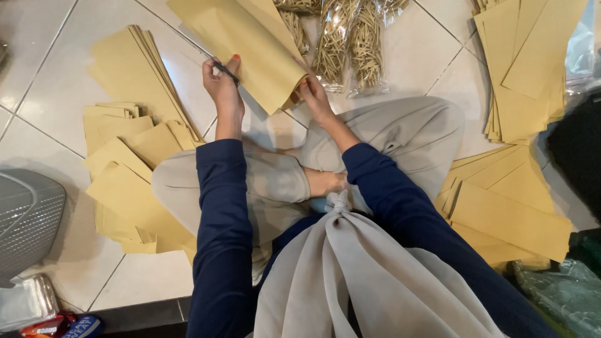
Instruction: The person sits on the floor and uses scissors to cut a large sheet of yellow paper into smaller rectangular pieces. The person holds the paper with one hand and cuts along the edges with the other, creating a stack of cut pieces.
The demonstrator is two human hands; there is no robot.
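Hands at work on folded yellow paper, seen from above a cross-legged lap.

Item: large folded sheet (250,47) of yellow paper, held over the white tiled floor (56,81) just beyond the knees. Left hand (222,87): fingers closed on a thin dark tool (226,72), kind not clear, touching the sheet's left edge. Right hand (315,97): fingers pinched on the sheet's lower corner. Surroundings: stacks of yellow paper (134,81) to the left, further stacks (526,62) to the right, clear bags of tan cord (350,40) behind the sheet, grey plastic object (25,219) at the left edge.
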